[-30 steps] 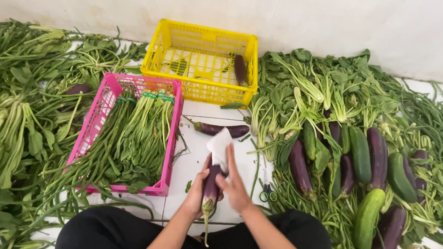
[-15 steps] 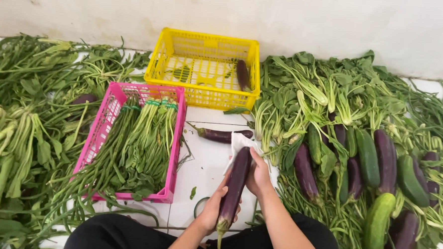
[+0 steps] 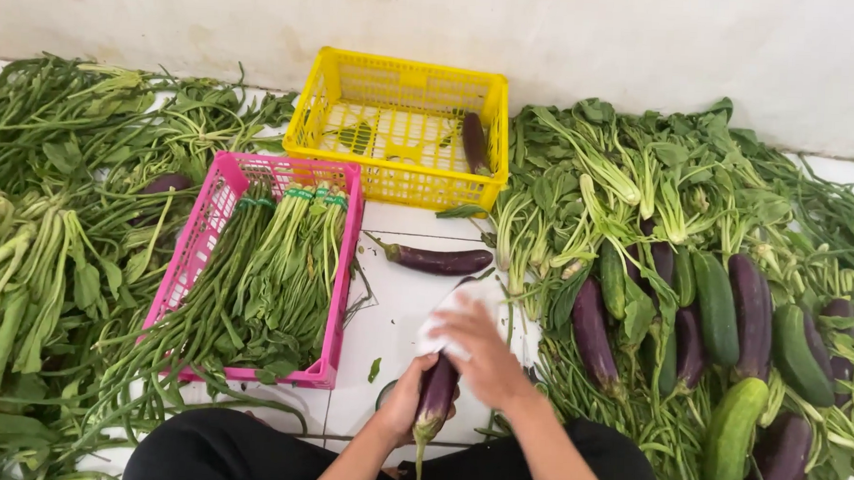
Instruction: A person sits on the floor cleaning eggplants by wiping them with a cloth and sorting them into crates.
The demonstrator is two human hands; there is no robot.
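An eggplant is gripped near its stem by the left hand above the floor tiles; a white cloth is pressed on it by the closed right hand. Slippage from wiping pressure is possible.

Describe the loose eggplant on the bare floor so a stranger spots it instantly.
Start at the yellow crate by the wall. Just in front of it, on white tile, lies one eggplant, stem pointing left toward the pink crate. It alone lies on bare tile, held by no hand and off the greens.
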